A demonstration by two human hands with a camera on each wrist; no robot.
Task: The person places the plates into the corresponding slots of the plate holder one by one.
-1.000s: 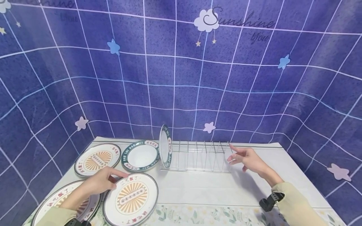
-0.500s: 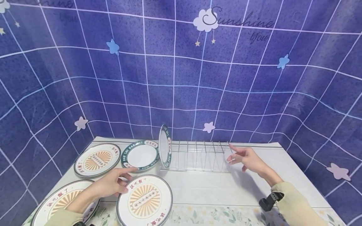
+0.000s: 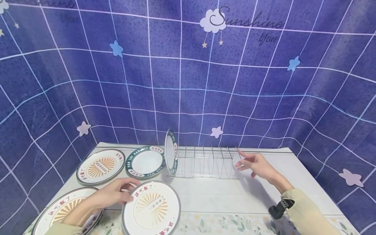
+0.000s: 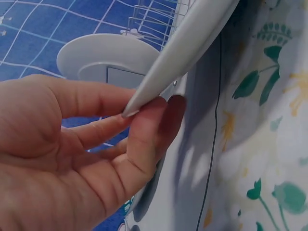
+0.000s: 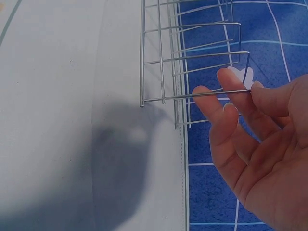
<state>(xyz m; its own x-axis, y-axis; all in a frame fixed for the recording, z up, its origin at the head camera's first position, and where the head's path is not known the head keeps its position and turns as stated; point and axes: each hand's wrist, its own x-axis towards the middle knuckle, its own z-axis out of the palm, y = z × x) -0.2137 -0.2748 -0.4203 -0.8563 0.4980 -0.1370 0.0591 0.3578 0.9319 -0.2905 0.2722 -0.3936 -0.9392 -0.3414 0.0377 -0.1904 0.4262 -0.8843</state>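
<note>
The left hand [image 3: 113, 195] pinched the near plate [image 3: 151, 209] by its rim, tilting it off the table [image 3: 223, 195]. The right hand [image 3: 258, 165], fingers spread, apparently steadied the wire rack [image 3: 205, 161].

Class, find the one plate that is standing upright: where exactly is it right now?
In the head view the upright plate stands in the left end of the wire rack, just right of the flat green-rimmed plate.
</note>
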